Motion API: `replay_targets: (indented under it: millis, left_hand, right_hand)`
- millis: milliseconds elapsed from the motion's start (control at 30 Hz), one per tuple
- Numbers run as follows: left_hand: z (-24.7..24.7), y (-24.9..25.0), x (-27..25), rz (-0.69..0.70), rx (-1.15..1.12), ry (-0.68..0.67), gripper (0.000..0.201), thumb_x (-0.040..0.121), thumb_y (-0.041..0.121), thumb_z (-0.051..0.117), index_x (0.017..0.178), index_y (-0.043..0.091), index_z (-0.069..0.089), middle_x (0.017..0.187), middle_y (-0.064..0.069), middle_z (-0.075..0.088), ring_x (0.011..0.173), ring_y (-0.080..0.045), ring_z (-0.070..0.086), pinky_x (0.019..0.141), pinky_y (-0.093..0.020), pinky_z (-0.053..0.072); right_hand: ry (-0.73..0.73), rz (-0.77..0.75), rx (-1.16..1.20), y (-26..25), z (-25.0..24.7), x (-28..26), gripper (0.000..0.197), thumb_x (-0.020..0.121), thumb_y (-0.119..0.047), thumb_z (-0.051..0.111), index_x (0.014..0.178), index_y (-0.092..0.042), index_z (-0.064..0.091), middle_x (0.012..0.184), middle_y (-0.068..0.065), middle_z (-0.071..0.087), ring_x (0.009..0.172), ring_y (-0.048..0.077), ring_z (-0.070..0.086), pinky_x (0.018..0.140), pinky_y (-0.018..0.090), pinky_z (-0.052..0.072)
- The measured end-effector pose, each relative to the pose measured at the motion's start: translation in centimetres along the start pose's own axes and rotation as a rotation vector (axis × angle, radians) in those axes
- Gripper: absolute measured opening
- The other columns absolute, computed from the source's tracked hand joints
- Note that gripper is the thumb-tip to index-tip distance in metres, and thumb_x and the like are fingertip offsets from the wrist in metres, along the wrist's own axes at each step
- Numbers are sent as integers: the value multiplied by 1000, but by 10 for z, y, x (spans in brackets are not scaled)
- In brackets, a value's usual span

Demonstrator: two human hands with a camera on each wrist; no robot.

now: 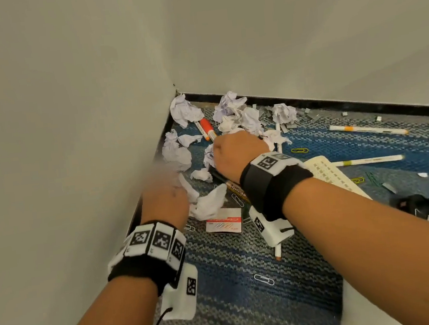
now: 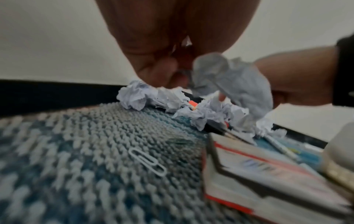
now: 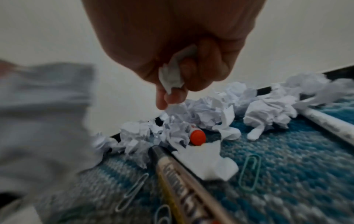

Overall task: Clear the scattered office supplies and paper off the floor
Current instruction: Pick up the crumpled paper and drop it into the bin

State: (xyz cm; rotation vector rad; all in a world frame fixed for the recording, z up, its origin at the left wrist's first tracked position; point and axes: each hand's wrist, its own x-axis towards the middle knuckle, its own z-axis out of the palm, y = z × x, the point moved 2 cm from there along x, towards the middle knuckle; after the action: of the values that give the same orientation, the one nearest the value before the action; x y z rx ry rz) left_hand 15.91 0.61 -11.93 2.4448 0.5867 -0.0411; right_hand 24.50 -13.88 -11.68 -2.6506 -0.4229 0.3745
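Note:
Crumpled white paper balls (image 1: 240, 117) lie heaped in the carpet corner, around an orange-capped marker (image 1: 207, 128). My left hand (image 1: 177, 192), blurred by motion, grips a crumpled sheet (image 1: 209, 202) low by the left wall; the left wrist view shows that hand (image 2: 172, 72) with fingers curled on the sheet (image 2: 229, 84). My right hand (image 1: 233, 149) is a fist over the heap. In the right wrist view its fingers (image 3: 176, 84) clutch a small paper wad (image 3: 171, 78) just above the pile and the marker's orange cap (image 3: 197, 137).
A gold marker (image 3: 182, 181) and a paper clip box (image 1: 223, 223) lie beneath my wrists. Two white pens (image 1: 366, 129), a pale stencil ruler (image 1: 334, 176), loose paper clips (image 1: 264, 279), staples and a black object (image 1: 414, 206) are strewn to the right. Walls close the left and back.

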Motion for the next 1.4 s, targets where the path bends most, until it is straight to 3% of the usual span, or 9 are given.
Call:
replay_targets:
  millis: [167, 367, 467, 567, 700, 867, 967, 1100, 1400]
  left_hand:
    - [1, 4, 26, -123, 269, -136, 37, 85, 44, 29, 70, 14, 45, 89, -18, 57, 78, -32, 48, 70, -34, 36]
    - [-2, -3, 44, 215, 674, 91, 49, 81, 53, 53, 94, 6, 63, 107, -17, 55, 102, -34, 44, 87, -39, 32]
    - [6, -15, 54, 266, 750, -14, 51, 76, 48, 60, 110, 10, 60, 126, -14, 50, 113, -35, 39, 96, -39, 31]
    - [13, -22, 55, 280, 754, -100, 42, 78, 38, 61, 107, 8, 54, 115, -16, 56, 108, -35, 46, 96, -40, 35]
    - [9, -17, 49, 230, 659, -98, 33, 80, 21, 62, 105, 5, 49, 109, -19, 55, 103, -37, 50, 84, -41, 38]
    - [15, -5, 39, 296, 368, -151, 39, 81, 10, 54, 118, 15, 43, 111, -12, 57, 100, -33, 54, 77, -40, 47]
    - [26, -1, 40, 351, 490, -248, 54, 84, 22, 55, 133, 30, 35, 119, -7, 56, 111, -30, 51, 84, -43, 49]
    - [35, -1, 42, 349, 674, -226, 29, 88, 32, 52, 116, 26, 55, 114, -9, 55, 112, -29, 49, 79, -42, 47]
    - [0, 10, 26, 327, 312, 37, 22, 85, 26, 62, 98, 9, 69, 106, -11, 42, 90, -27, 50, 79, -35, 43]
  right_hand:
    - [-82, -73, -217, -3, 22, 12, 44, 92, -45, 44, 130, -23, 42, 126, 8, 56, 110, 30, 56, 74, 32, 40]
    - [-45, -1, -185, 0, 27, 21, 43, 91, -24, 47, 132, -13, 41, 123, 12, 56, 110, 31, 56, 79, 36, 44]
    - [-58, 11, -120, -1, 22, 19, 44, 89, -37, 49, 127, -14, 48, 130, 12, 42, 116, 32, 46, 86, 40, 45]
    - [-95, -48, -78, -10, 21, 18, 43, 89, -35, 49, 125, -11, 45, 125, 13, 44, 112, 33, 47, 82, 40, 44]
    - [-81, -129, -40, -21, 23, 14, 34, 91, -18, 41, 125, -20, 34, 104, 14, 52, 74, 31, 49, 51, 29, 30]
    - [-242, -138, -204, -18, 9, 6, 29, 88, -20, 45, 113, -36, 49, 102, 6, 34, 63, 23, 41, 48, 26, 27]
    - [-391, -228, -370, -14, 6, -3, 46, 86, -25, 55, 126, -43, 42, 100, 2, 36, 67, 22, 43, 47, 26, 28]
    - [-498, -337, -439, -10, 11, -8, 66, 75, -33, 74, 134, -37, 42, 97, 1, 51, 95, 24, 57, 53, 23, 33]
    - [-330, -276, -386, -6, 25, -18, 23, 84, -30, 62, 106, -24, 63, 103, 6, 57, 87, 31, 60, 58, 31, 41]
